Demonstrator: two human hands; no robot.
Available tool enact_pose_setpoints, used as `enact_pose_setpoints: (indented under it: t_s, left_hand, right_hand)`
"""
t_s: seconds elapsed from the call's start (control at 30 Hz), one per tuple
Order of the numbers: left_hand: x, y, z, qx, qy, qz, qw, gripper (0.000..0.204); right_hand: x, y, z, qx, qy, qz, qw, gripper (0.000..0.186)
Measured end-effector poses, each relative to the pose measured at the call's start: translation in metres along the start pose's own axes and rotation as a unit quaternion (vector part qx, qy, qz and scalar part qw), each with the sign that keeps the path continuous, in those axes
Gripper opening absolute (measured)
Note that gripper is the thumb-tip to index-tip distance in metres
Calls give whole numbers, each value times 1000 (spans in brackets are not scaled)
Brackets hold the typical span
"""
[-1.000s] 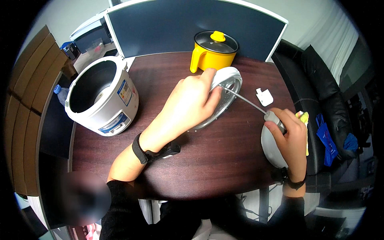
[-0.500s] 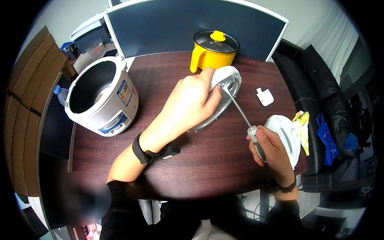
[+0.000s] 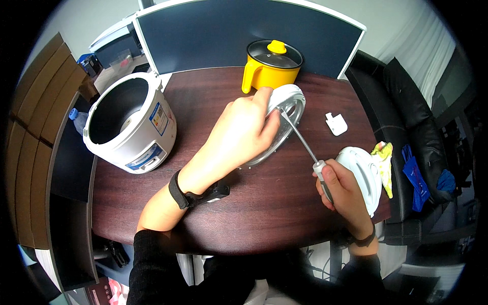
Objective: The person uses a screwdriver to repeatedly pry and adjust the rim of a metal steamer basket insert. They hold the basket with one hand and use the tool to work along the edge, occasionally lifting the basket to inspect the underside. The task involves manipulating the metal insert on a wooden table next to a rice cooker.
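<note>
My left hand (image 3: 244, 124) grips a round silver-and-white lid (image 3: 291, 94), tilted up on the table with its ringed underside toward the right. My right hand (image 3: 339, 192) is closed round the grey handle of a screwdriver (image 3: 301, 137); its metal shaft reaches into the lid's rim beside my left thumb, where the exact contact is too small to tell. A small white plastic piece (image 3: 338, 124) lies right of the lid. A pale oval plastic cover (image 3: 365, 178) lies beside and partly behind my right hand.
A white rice cooker body (image 3: 142, 147), open on top, stands at the left. A yellow pot (image 3: 274, 76) with lid stands at the back before a dark partition (image 3: 218, 35). A yellow cloth (image 3: 384, 168) is at the right edge, a black sofa (image 3: 401, 101) beyond, cardboard boxes (image 3: 38, 101) far left.
Since a second ago my right hand has moved left and down, steepening the screwdriver and uncovering more of the pale cover. My left hand and the lid have stayed in place.
</note>
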State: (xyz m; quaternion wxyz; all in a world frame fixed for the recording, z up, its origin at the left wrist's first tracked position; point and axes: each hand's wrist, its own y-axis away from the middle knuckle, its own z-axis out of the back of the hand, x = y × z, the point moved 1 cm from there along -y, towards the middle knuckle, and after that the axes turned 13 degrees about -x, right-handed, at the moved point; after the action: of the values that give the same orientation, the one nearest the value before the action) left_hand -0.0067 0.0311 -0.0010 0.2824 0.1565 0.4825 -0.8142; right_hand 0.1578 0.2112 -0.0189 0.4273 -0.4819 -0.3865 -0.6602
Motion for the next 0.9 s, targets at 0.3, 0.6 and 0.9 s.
enact_pose_setpoints:
  t_s: [0.3, 0.6, 0.9]
  left_hand:
    - [1, 1, -2, -10, 2, -14, 1000, 30]
    - [-1, 1, -2, -4, -6, -11, 1000, 30]
    - [-1, 2, -1, -2, -1, -6, 1000, 29]
  right_hand:
    - [-1, 1, -1, -10, 22, 17, 1000, 36]
    - [2, 2, 1, -19, 43, 27, 999, 37]
    - [1, 2, 3, -7, 19, 12, 1000, 34]
